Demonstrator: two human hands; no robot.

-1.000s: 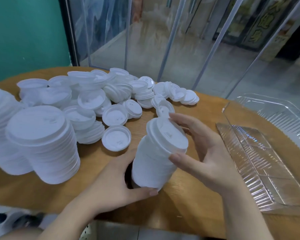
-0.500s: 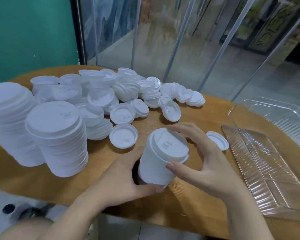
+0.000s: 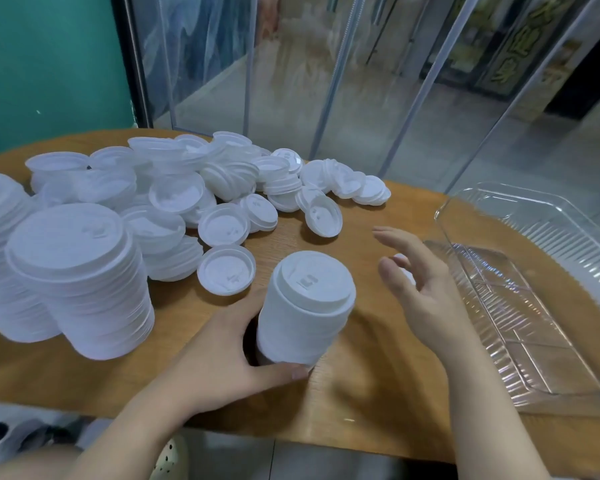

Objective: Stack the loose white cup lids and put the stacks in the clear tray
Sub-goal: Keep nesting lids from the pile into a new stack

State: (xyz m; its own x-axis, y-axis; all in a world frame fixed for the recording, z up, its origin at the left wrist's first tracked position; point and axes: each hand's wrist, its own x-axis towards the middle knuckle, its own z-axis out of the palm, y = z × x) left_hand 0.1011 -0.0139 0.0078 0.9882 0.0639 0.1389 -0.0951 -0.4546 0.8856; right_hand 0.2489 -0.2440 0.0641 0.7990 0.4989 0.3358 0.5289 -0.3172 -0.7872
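Head view: the left hand (image 3: 222, 355) grips the base of a tall stack of white plastic cup lids (image 3: 305, 306), fingers and thumb curled round it, holding it slightly tilted on the round wooden surface (image 3: 378, 393). The right hand (image 3: 420, 289) hovers just beside the stack, fingers spread and holding nothing. The clear ribbed plastic tray (image 3: 534, 306) lies to the right, apart from the stack. Loose white lids (image 3: 226, 268) lie heaped behind.

The step in hand appears to be stack completion. The next move likely calls for a two-handed carry into the tray, keeping the stack compressed.
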